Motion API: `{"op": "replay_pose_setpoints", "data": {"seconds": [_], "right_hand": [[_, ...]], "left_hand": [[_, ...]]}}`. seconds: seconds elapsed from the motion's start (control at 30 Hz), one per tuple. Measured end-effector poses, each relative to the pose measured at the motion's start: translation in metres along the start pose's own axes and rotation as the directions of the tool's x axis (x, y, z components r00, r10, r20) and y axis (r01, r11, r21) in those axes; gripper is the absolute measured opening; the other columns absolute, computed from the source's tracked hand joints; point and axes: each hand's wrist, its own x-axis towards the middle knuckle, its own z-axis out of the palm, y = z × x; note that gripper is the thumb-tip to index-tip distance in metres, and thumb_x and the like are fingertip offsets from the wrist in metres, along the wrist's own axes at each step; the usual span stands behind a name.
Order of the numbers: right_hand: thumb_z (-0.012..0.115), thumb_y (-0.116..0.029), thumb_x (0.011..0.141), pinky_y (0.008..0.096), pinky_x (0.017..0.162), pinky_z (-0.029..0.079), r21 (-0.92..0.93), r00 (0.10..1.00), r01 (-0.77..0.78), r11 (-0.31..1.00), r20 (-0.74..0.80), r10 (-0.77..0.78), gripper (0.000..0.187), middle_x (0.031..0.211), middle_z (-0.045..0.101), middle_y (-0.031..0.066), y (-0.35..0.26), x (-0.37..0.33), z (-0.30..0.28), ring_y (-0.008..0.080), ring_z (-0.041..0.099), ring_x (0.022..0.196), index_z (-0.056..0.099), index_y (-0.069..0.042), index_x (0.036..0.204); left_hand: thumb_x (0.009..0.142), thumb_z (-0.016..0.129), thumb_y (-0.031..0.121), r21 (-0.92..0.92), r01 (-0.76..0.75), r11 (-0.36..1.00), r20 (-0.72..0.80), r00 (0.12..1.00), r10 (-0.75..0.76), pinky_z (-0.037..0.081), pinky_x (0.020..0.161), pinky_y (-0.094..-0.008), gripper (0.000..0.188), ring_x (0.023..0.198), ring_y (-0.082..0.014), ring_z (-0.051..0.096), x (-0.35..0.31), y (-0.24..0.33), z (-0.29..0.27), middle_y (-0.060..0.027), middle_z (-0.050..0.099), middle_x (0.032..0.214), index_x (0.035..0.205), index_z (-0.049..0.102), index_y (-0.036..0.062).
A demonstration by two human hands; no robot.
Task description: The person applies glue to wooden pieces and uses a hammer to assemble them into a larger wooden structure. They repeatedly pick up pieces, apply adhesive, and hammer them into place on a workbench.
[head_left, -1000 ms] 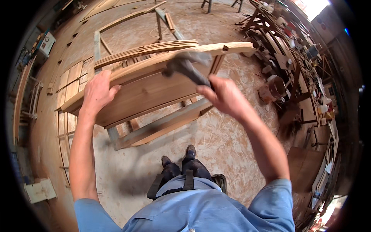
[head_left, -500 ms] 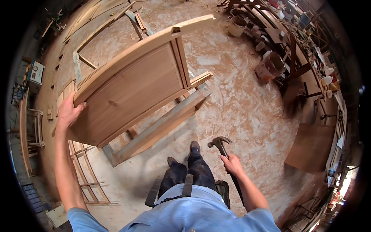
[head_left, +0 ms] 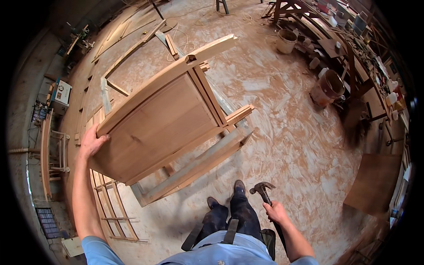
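Note:
My left hand is closed on the left end of a framed wooden panel, its thumb over the near face and its fingers hidden behind the edge. The panel stands tilted on a low wooden work frame with greyish top rails. A curved top rail runs along its upper edge and juts out past the right upright, where a dark notch shows at the joint. Away from the panel, down by my right side, my right hand grips a claw hammer by the handle, head up.
Wooden strips stick out at the frame's right end. A ladder-like lattice lies on the floor at left. Buckets and a cluttered bench line the right, with a brown sheet nearer. A cord trails behind.
My view has turned, so the panel, frame and floor sit lower and farther right in the picture. Both hands keep their holds, the left on the panel and the right on the hammer.

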Motion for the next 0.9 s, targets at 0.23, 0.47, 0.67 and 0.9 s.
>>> {"op": "replay_pose_setpoints", "data": {"seconds": [0.23, 0.47, 0.67, 0.9], "right_hand": [[0.059, -0.04, 0.093, 0.0328, 0.045, 0.05, -0.065, 0.998, 0.023, 0.998, 0.061, -0.019, 0.042, 0.063, 0.058, 0.0067, -0.008, 0.009, -0.007, 0.0164, 0.059, 0.051, 0.056, -0.001, 0.08], [0.058, -0.04, 0.093, 0.0327, 0.044, 0.049, -0.072, 0.998, 0.032, 0.997, 0.05, -0.029, 0.04, 0.064, 0.057, 0.0056, -0.021, 0.01, -0.013, 0.0154, 0.057, 0.05, 0.055, -0.002, 0.081], [0.059, -0.038, 0.094, 0.032, 0.043, 0.049, -0.061, 0.998, 0.032, 0.998, 0.054, -0.029, 0.037, 0.063, 0.056, 0.005, -0.03, 0.008, -0.01, 0.0147, 0.057, 0.049, 0.055, -0.002, 0.086], [0.058, -0.039, 0.094, 0.0334, 0.043, 0.05, -0.197, 0.997, -0.002, 0.98, 0.076, 0.018, 0.04, 0.063, 0.058, 0.0071, -0.026, 0.016, -0.006, 0.0168, 0.059, 0.049, 0.058, 0.001, 0.088]], "left_hand": [[0.074, 0.071, 0.025, -0.015, 0.046, 0.999, 0.0, 0.999, -0.046, 0.05, 0.085, -0.0388, 0.053, 0.097, -0.0309, 0.066, -0.008, 0.0, -0.001, -0.0202, 0.068, 0.105, 0.121, 0.058, 0.0026], [0.076, 0.072, 0.023, 0.13, 0.008, 0.991, -0.096, 0.995, 0.005, 0.05, 0.084, -0.0411, 0.049, 0.096, -0.0351, 0.066, -0.037, 0.008, 0.001, -0.0204, 0.069, 0.101, 0.118, 0.058, 0.0036], [0.071, 0.075, 0.017, 0.128, 0.004, 0.992, -0.092, 0.996, 0.008, 0.05, 0.076, -0.0432, 0.037, 0.088, -0.0377, 0.064, -0.11, 0.035, 0.005, -0.0181, 0.067, 0.09, 0.103, 0.062, 0.0054], [0.056, 0.071, 0.001, 0.138, -0.269, 0.953, -0.142, 0.947, 0.288, 0.05, 0.067, -0.0397, 0.035, 0.075, -0.0324, 0.063, -0.214, 0.064, 0.049, -0.013, 0.063, 0.079, 0.091, 0.063, 0.0049]]}}
